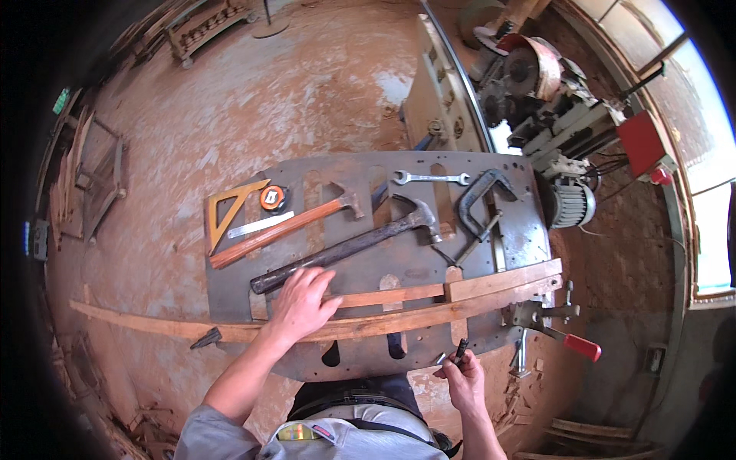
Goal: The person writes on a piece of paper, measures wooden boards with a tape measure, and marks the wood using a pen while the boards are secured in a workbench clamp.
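Note:
My left hand (305, 305) lies over the wooden strips with its fingers stretched out, its fingertips by the handle of a dark claw hammer (345, 249). Beneath it runs a long, slightly curved wooden strip (391, 324), reaching past the left edge of the metal table (414, 264). A shorter strip (406, 295) and a wooden block (502, 280) lie along its far side. At the near edge, my right hand (464, 377) pinches a small black pen-like stick (461, 349). A small silvery piece (440, 358) shows beside those fingers; whether it belongs to the stick is unclear.
On the table lie a wooden-handled hammer (291, 228), yellow triangle square (228, 212), tape measure (273, 198), metal strip (261, 225), wrench (432, 179) and C-clamp (477, 203). A red-handled lever (581, 346) juts out at right. Machinery with a motor (572, 203) stands beyond.

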The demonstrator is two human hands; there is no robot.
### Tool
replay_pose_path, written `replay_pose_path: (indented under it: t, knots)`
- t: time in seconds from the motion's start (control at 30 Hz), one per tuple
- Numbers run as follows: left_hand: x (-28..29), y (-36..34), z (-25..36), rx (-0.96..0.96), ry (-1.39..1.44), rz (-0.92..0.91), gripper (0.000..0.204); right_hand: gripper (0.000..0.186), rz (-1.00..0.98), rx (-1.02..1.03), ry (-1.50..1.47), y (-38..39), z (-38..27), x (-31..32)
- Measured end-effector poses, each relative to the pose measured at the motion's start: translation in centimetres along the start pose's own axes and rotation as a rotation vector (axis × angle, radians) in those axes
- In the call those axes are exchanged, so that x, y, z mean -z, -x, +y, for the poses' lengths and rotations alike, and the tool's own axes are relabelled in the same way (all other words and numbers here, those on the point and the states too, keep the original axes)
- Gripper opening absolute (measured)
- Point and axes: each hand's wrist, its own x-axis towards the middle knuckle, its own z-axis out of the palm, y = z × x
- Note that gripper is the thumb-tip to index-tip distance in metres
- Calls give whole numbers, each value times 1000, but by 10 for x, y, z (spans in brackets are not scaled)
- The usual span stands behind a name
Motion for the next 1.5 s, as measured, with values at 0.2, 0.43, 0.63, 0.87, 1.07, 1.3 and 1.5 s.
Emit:
replay_pose_path:
  t: [0.2,0.43,0.63,0.87,1.07,1.3,1.5]
  knots:
    - [-32,23,-20,-105,-65,-208,24,8,79,-44,321,14,-16,-21]
    - [-48,30,-26,-42,-197,105,24,18,28,80,251,13,0,-4]
    - [6,76,12,149,-251,470,42,22,-252,187,523,-5,-39,-32]
    - [-65,310,6,909,79,733,20,29,-632,272,679,-27,0,-61]
    - [-234,547,104,1700,519,736,30,40,-956,557,1220,-6,108,-49]
    - [-384,668,260,2104,793,584,29,31,-1223,549,1339,-28,232,-44]
    - [-511,724,363,2244,1105,813,34,31,-1630,926,1323,262,245,-111]
